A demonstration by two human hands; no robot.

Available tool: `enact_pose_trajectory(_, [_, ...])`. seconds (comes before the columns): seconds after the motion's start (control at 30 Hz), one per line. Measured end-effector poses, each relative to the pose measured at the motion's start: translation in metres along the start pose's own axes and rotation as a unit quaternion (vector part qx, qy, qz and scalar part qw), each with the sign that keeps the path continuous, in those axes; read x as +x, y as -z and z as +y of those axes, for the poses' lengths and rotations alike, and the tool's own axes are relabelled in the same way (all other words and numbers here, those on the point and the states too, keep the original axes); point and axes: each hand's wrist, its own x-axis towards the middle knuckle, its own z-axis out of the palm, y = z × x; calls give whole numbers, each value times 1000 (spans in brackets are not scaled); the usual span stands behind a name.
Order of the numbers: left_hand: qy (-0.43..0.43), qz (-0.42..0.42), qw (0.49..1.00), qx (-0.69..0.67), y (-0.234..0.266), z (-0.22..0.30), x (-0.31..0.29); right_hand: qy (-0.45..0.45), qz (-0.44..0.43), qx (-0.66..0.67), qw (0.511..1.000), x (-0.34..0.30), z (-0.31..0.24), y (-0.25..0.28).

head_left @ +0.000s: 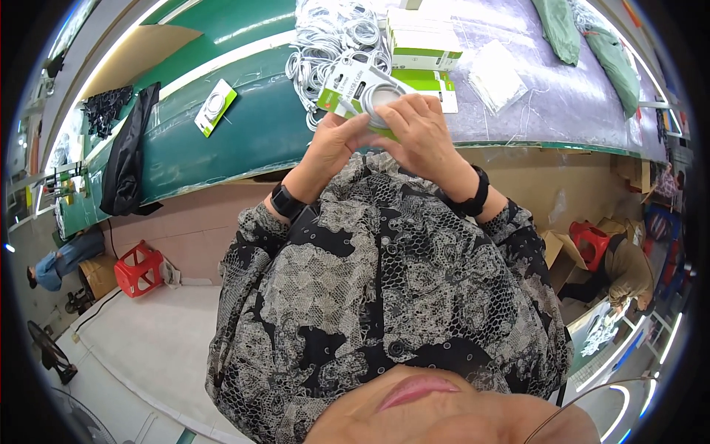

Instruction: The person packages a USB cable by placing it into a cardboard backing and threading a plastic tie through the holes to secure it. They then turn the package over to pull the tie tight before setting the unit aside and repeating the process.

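Above the table's near edge, my hands hold a green-and-white packaging card (342, 89) with a coiled white cable (383, 94) against it. My left hand (334, 142) is closed on the card's lower left edge, thumb towards the coil. My right hand (423, 135) has its fingers curled over the coil's right side, closed on it. Whether the cable is fastened to the card, I cannot tell. Just beyond lies a heap of coiled white cables (325, 37). A similar card with a cable (215, 108) rests on the green tabletop to the left.
Green-and-white boxes (424, 41) stand behind my right hand, with clear plastic bags (497, 76) to their right. A black cloth (132, 152) hangs over the left table edge. Red stools (138, 269) stand below, and other people are at both sides.
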Motion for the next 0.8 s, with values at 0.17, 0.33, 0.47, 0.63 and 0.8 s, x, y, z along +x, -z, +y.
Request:
enact_pose_trajectory(0.17, [-10,-25,999,-33,-6,3,1,28,-8,-2,1000,-8,12,2])
enact_pose_trajectory(0.33, [-38,-31,999,-11,-3,0,0,7,29,24,999,-10,23,11])
enact_pose_trajectory(0.47, [-39,-67,997,-29,-12,-1,0,6,30,-6,1000,-9,21,4])
enact_pose_trajectory(0.63, [-46,-113,989,81,-2,-2,5,6,17,-19,1000,-10,24,1])
enact_pose_trajectory(0.8, [-84,-130,984,87,6,-7,8,4,13,-23,1000,-11,24,0])
